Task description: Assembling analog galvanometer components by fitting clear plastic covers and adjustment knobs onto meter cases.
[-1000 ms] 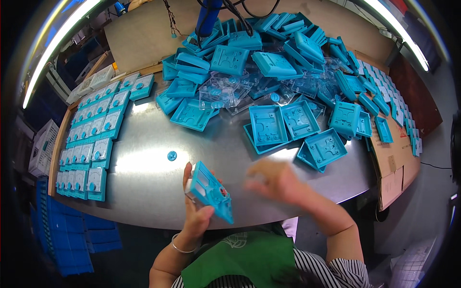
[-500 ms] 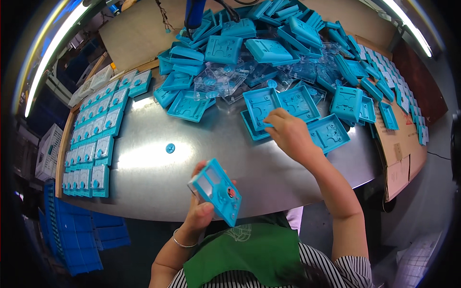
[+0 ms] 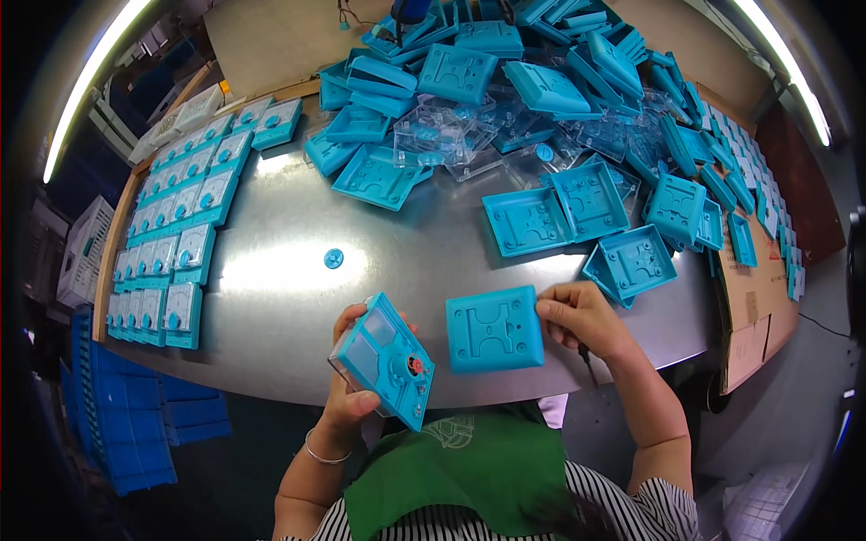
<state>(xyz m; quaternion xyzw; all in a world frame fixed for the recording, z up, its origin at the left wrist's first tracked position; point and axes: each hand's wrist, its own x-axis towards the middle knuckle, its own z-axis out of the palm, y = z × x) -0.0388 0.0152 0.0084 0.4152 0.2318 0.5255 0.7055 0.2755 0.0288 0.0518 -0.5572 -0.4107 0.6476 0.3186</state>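
My left hand [image 3: 347,370] grips a teal meter housing [image 3: 394,356] by its sides. Its inner face is turned up, with posts and a small red-orange part visible, and a clear cover shows along its far edge. My right hand [image 3: 582,317] pinches the right edge of a teal back cover [image 3: 494,330], whose recessed outer face is up. This cover is beside the housing, apart from it. A thin dark rod-like thing [image 3: 586,358] sticks out below my right fingers; what it belongs to is hidden. A round teal knob [image 3: 334,259] lies on the metal table [image 3: 298,334].
Finished-looking meters [image 3: 194,248] stand in rows along the left edge. A heap of teal covers [image 3: 456,74] and clear covers [image 3: 433,135] fills the back. Several open covers [image 3: 528,222] lie at the right, near cardboard [image 3: 753,298] with more small meters [image 3: 767,194].
My right hand has drawn a teal back cover from the right-hand group toward me, beside the housing. My left hand has shifted slightly left, still holding the housing.
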